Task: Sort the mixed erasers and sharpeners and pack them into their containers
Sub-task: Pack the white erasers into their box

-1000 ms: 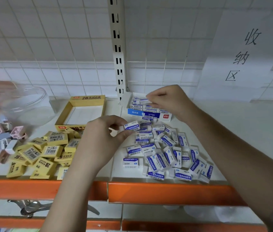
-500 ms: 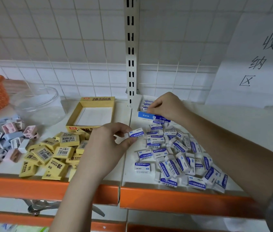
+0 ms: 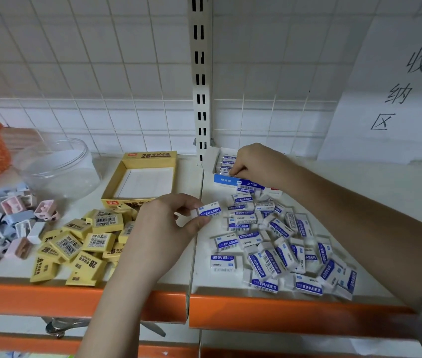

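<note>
The shelf (image 3: 80, 270) fills the lower frame. Lower right lies the heap of blue erasers (image 3: 279, 244); left of centre, yellow erasers (image 3: 75, 244) in front of an empty yellow box (image 3: 148, 161); far left, sharpeners (image 3: 3, 228) below a clear tub (image 3: 57, 166). The blue box (image 3: 220, 164) sits upper centre; the right hand (image 3: 254, 161) reaches into it, fingers curled on an eraser there. The left hand (image 3: 168, 228) pinches one blue eraser (image 3: 208, 210) by its end. These should handle light, firm, slightly rubbery; pinch the long sleeved sides.
</note>
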The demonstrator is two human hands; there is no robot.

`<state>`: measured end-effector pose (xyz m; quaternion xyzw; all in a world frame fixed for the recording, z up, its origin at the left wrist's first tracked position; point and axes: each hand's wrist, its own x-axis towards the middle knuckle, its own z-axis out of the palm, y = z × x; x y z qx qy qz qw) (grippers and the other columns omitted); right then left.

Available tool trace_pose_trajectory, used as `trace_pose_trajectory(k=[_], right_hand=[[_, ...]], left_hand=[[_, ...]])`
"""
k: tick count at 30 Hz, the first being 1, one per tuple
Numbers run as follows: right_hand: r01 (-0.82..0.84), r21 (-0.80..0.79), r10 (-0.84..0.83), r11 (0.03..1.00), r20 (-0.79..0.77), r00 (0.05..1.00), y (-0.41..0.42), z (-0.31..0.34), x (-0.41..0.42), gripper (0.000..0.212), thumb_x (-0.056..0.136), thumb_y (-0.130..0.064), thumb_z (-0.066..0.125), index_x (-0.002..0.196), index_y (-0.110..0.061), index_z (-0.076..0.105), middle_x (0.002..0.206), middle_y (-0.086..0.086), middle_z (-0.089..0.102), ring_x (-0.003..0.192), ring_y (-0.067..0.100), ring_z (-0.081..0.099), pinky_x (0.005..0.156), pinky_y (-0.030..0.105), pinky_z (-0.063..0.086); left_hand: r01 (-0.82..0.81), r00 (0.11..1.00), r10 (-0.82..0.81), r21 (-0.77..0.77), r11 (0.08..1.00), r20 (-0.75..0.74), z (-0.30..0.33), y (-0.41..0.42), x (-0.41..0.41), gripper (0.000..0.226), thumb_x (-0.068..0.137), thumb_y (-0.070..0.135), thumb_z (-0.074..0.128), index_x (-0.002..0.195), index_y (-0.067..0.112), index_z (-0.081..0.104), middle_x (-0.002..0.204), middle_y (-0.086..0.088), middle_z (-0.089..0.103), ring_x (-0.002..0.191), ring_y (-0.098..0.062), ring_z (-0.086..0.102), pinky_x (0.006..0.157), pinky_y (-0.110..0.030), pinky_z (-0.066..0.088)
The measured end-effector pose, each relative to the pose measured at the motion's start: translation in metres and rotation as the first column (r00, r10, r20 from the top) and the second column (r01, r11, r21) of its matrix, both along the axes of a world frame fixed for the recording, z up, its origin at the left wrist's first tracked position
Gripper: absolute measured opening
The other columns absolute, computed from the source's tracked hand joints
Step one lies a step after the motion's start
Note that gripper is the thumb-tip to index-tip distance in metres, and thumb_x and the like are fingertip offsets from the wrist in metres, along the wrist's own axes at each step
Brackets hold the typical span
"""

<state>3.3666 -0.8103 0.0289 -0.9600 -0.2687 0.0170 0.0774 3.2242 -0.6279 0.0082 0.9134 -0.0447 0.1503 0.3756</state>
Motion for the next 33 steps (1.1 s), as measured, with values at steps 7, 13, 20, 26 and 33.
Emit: trace_pose_trajectory(k=[7,13,20,26,33], right_hand=[[0.023,0.095,-0.026,0.995,0.028,0.999,-0.011,0.001,-0.001,0.025,0.087,-0.016,0.064,0.111,-0.021,0.07,0.094,-0.006,0.067,0.081,0.007,0.055,0.061,0.013,0.036],[0.132,0.328,-0.147,0.935,0.022,0.989,-0.031,0.003,-0.021,0.022,0.084,-0.015,0.067,0.106,-0.02,0.072,0.086,-0.007,0.066,0.077,0.005,0.059,0.073,0.021,0.048],[0.212,0.45,-0.254,0.867,0.034,0.967,-0.059,0.001,-0.065,0.016,0.083,-0.016,0.069,0.099,-0.018,0.074,0.09,-0.002,0.072,0.078,0.007,0.065,0.076,0.018,0.05],[0.322,0.487,-0.321,0.812,-0.087,0.943,-0.071,-0.007,-0.095,0.02,0.082,-0.025,0.071,0.103,-0.024,0.072,0.087,-0.008,0.069,0.078,0.0,0.064,0.071,0.014,0.047],[0.366,0.512,-0.333,0.777,-0.158,0.93,-0.069,-0.017,-0.116,0.024,0.081,-0.029,0.071,0.105,-0.028,0.07,0.088,-0.014,0.066,0.076,-0.011,0.057,0.07,0.005,0.041]], left_hand=[[0.023,1.0,-0.023,-0.004,1.0,-0.011,0.008,0.005,0.018,0.019,0.076,0.027,0.075,0.076,0.04,0.06,0.074,0.02,0.059,0.076,0.009,0.055,0.063,-0.005,0.039],[0.045,0.999,-0.046,0.059,0.997,0.011,0.024,-0.001,0.07,0.009,0.078,0.022,0.075,0.082,0.022,0.067,0.071,0.017,0.058,0.067,0.003,0.054,0.058,-0.002,0.037],[0.163,0.985,-0.141,0.265,0.95,-0.1,0.026,-0.024,0.124,0.023,0.078,0.019,0.075,0.099,0.013,0.07,0.086,0.005,0.06,0.079,-0.01,0.053,0.073,-0.019,0.041],[0.274,0.958,-0.215,0.379,0.884,-0.189,0.026,-0.03,0.142,0.02,0.077,0.016,0.075,0.096,0.01,0.071,0.086,0.006,0.058,0.082,-0.009,0.05,0.072,-0.019,0.036],[0.322,0.938,-0.202,0.489,0.811,-0.284,0.035,-0.033,0.149,0.009,0.078,0.013,0.072,0.082,0.02,0.068,0.081,0.007,0.059,0.071,-0.006,0.05,0.059,-0.015,0.035]])
